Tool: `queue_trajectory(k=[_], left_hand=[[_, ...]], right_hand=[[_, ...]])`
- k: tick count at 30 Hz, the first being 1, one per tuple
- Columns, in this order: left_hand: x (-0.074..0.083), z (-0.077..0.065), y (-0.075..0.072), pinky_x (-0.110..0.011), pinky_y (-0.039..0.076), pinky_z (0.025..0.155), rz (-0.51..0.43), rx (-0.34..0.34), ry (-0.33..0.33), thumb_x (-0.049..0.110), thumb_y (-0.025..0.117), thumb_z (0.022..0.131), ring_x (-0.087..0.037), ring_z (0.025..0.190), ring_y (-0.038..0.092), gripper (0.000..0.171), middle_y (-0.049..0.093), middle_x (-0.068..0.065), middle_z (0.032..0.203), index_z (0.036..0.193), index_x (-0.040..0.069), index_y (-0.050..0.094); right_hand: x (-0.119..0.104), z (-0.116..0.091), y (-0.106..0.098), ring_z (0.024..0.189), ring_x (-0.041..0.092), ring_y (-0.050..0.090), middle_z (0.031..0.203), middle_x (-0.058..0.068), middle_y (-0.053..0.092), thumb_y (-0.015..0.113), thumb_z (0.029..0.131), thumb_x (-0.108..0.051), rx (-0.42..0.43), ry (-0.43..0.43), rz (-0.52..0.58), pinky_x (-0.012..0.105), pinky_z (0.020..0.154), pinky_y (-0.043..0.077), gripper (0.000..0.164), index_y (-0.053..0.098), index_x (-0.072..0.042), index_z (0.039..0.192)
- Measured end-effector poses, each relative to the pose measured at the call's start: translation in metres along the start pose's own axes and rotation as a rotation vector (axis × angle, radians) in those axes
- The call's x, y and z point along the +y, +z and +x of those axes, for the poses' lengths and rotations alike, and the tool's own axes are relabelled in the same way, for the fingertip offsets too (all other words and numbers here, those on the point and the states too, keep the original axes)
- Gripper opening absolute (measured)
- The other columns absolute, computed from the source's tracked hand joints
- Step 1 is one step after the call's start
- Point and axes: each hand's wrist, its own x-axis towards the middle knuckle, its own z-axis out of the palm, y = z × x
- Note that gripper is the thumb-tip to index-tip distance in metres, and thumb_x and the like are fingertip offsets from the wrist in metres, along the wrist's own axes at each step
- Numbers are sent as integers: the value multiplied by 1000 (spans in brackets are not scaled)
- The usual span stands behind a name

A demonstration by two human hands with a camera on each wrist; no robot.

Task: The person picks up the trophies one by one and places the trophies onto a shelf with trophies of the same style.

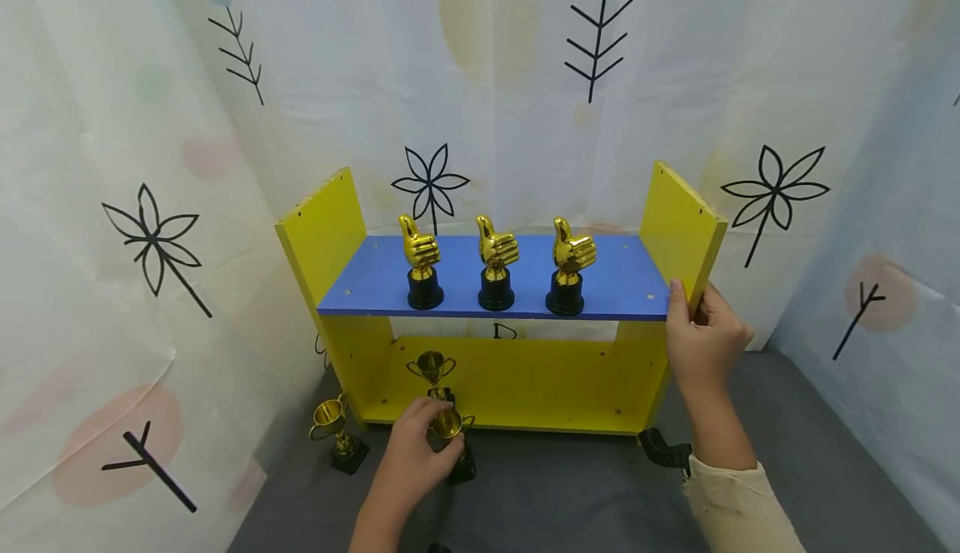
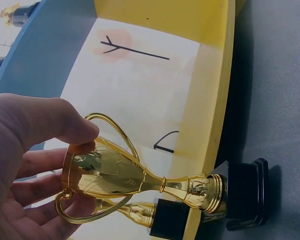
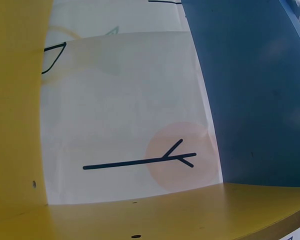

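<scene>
My left hand (image 1: 412, 449) pinches a gold trophy cup (image 2: 115, 167) at its rim, thumb on one side and fingers on the other. Its black base (image 2: 245, 195) is close over the grey surface, in front of the shelf's bottom board. Just behind it, another two-handled trophy cup (image 1: 431, 365) stands on the yellow bottom board (image 1: 540, 378). My right hand (image 1: 705, 341) grips the front edge of the yellow right side panel (image 1: 684, 224), thumb in front. In the right wrist view the hand is out of frame; only the shelf's inside shows.
Three gold thumbs-up trophies, left (image 1: 422, 257), middle (image 1: 497, 260) and right (image 1: 570, 261), stand in a row on the blue upper board (image 1: 615, 282). A third trophy cup (image 1: 330, 417) stands on the grey surface (image 1: 570, 495) left of the shelf. Patterned cloth (image 1: 525, 120) hangs behind.
</scene>
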Motion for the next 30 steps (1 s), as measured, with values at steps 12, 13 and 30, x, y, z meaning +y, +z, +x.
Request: queue_trajectory(k=[12, 13, 30], left_hand=[[10, 8, 1, -37, 59, 84, -20, -8, 48, 13, 85, 89, -14, 102, 64, 36, 66, 2, 118, 123, 14, 73], [11, 9, 1, -38, 60, 85, -24, -7, 51, 13, 85, 89, -15, 102, 65, 36, 67, 2, 118, 124, 14, 73], [19, 18, 3, -47, 60, 91, -45, 1, 88, 11, 83, 90, -21, 110, 67, 36, 68, -1, 121, 124, 14, 73]], right_hand=[[6, -1, -2, 76, -28, 58, 100, 26, 80, 76, 99, -15, -20, -17, -16, -2, 65, 45, 29, 78, 6, 119], [5, -2, -1, 76, -28, 58, 100, 25, 80, 76, 99, -15, -17, -13, -14, -2, 65, 45, 29, 78, 6, 118], [4, -1, -2, 77, -27, 57, 99, 27, 79, 75, 100, -17, -25, -41, -9, -3, 65, 44, 31, 78, 3, 123]])
